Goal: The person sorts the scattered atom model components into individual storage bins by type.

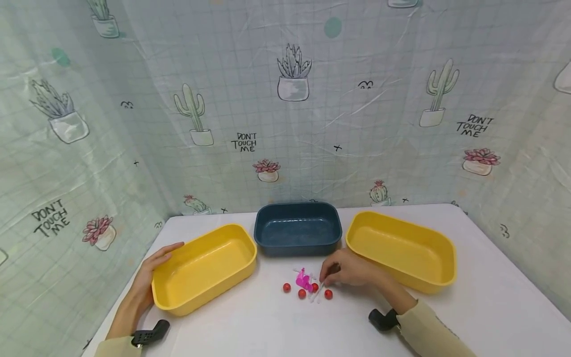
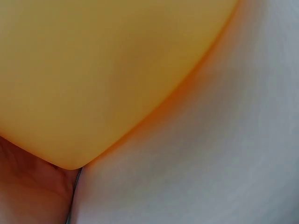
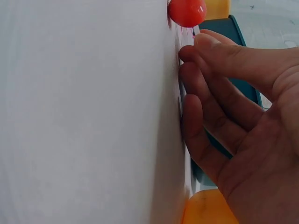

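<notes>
The right hand [image 1: 350, 267] has its thumb and forefinger brought together around the end of a slim white stick [image 1: 317, 292], whose free end slants toward 7 o'clock, low over the tabletop [image 1: 250, 327]. In the right wrist view, the other fingers lie loosely bent beside the surface, with a red ball near the fingertips at 12 o'clock.

The left hand [image 1: 146, 275] rests along the 9 o'clock end of the left yellow bin [image 1: 218, 288], its fingers extended against the rim rather than curled into a fist; the left wrist view shows mostly the bin's blurred wall.

A bright pink piece [image 1: 304, 280] lies just off the right hand's 9 o'clock side. Around that piece, one red ball [image 1: 286, 287] sits at 8 o'clock, another at 6, and two toward 4.

From this small group, the dark blue bin [image 1: 298, 250] stands at 12 o'clock, the left yellow bin near 9, and the right yellow bin [image 1: 421, 283] between 2 and 3, behind the right forearm
</notes>
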A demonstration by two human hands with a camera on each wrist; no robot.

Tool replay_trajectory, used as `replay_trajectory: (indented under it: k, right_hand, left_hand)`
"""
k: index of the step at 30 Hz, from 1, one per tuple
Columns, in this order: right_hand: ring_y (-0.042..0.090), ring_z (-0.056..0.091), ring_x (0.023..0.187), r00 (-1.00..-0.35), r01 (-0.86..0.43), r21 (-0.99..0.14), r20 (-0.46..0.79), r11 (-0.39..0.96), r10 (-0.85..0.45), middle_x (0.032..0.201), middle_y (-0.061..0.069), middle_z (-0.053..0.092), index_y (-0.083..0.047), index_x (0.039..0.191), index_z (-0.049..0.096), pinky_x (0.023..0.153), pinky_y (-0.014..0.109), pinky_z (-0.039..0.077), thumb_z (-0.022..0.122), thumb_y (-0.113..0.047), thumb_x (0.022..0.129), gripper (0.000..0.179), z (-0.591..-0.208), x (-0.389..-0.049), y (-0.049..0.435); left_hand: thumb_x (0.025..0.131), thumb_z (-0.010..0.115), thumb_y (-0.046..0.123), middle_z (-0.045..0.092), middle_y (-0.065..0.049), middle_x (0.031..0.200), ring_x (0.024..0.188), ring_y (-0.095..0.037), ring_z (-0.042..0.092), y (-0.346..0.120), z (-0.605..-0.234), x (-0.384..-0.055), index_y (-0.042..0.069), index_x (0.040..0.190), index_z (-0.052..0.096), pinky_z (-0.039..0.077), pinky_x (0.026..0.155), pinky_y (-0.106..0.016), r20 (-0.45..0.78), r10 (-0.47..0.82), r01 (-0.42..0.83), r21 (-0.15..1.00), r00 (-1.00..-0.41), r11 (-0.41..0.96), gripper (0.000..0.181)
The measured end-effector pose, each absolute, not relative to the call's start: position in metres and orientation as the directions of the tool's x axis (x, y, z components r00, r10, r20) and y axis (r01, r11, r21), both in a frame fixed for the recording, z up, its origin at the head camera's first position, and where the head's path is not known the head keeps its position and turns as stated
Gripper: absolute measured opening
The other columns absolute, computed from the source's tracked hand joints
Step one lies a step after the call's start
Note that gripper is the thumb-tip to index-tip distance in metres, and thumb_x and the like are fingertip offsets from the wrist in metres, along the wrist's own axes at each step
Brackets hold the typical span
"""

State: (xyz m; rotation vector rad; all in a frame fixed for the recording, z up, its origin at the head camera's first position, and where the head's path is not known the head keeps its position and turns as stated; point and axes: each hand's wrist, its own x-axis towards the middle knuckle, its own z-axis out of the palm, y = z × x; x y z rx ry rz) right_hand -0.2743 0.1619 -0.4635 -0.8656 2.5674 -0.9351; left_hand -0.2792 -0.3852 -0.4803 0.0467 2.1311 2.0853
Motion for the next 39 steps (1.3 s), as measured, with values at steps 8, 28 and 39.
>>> replay_trajectory:
  k: [8, 28, 39]
  right_hand:
    - [0.014, 0.067, 0.081, -0.819, -0.371, -0.738, -0.026, 0.563, -0.573, 0.091, -0.011, 0.075, -0.022, 0.098, 0.080, 0.073, 0.023, 0.059, 0.076, -0.018, 0.094, 0.007, -0.460, -0.272, 0.161]
    - [0.010, 0.070, 0.087, -0.819, -0.424, -0.793, 0.128, 0.438, -0.560, 0.099, 0.005, 0.077, -0.006, 0.105, 0.078, 0.083, 0.020, 0.060, 0.073, -0.015, 0.096, 0.014, -0.443, -0.271, 0.152]
    - [0.011, 0.067, 0.080, -0.806, -0.475, -0.787, 0.209, 0.394, -0.554, 0.095, 0.009, 0.076, -0.005, 0.104, 0.078, 0.075, 0.019, 0.059, 0.072, -0.011, 0.096, 0.012, -0.431, -0.272, 0.132]
  left_hand:
    - [0.109, 0.043, 0.036, 0.060, 0.022, 0.137, 0.121, -0.002, 0.063, -0.384, -0.479, -0.275, 0.017, 0.155, 0.048, 0.055, 0.098, -0.021, -0.084, 0.122, -0.079, 0.996, -0.989, 0.041, 0.050]
    - [0.111, 0.042, 0.038, 0.059, 0.023, 0.136, 0.121, 0.003, 0.061, -0.386, -0.481, -0.278, 0.014, 0.156, 0.047, 0.053, 0.098, -0.015, -0.060, 0.115, -0.051, 0.996, -0.992, 0.079, 0.051]
    - [0.110, 0.042, 0.041, 0.057, 0.022, 0.137, 0.121, 0.002, 0.061, -0.386, -0.482, -0.278, 0.016, 0.156, 0.046, 0.053, 0.099, -0.017, -0.077, 0.104, -0.067, 0.993, -0.992, 0.100, 0.052]
